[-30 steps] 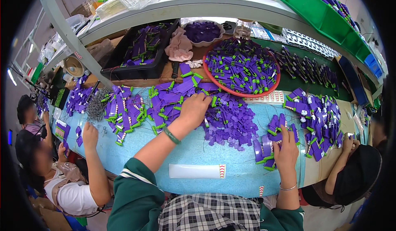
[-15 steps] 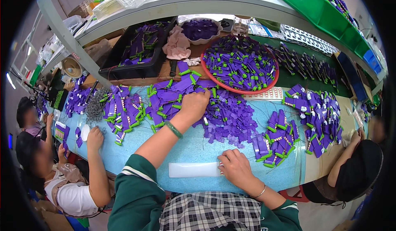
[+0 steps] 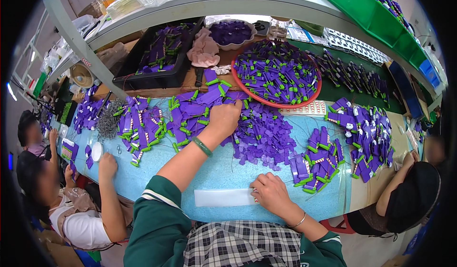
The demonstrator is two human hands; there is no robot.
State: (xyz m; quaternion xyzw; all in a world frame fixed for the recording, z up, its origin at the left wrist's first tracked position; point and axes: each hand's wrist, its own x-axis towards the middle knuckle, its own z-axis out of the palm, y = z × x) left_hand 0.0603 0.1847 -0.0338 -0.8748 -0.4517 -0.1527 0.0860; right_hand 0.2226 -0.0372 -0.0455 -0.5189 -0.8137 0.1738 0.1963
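Observation:
My left hand [image 3: 223, 119] is over the heap of purple pieces [image 3: 264, 143], its fingers bent down among purple parts with green ends [image 3: 209, 100]. It looks closed, but whatever its fingertips hold is hidden. Nearer to me lies a long white strip [image 3: 223, 198], flat on the blue table mat. My right hand [image 3: 272, 193] pinches the strip's right end, where a bit of red-and-white striped print peeks out beside the fingers. Purple-and-green parts with thin wires [image 3: 320, 160] lie in a group to the right of that hand.
Beyond the heap stands a red round basket [image 3: 318, 93] full of purple-and-green parts. A black tray [image 3: 157, 81] sits at the back left, under a grey shelf [image 3: 200, 19]. More parts [image 3: 369, 136] are piled at the right. Co-workers sit at both sides; a hand [image 3: 108, 164] rests at left.
My left hand stays over the heap with only a very slight shift. My right hand remains at the strip's end. At the left, the co-worker's hand has moved slightly away from a round white lid.

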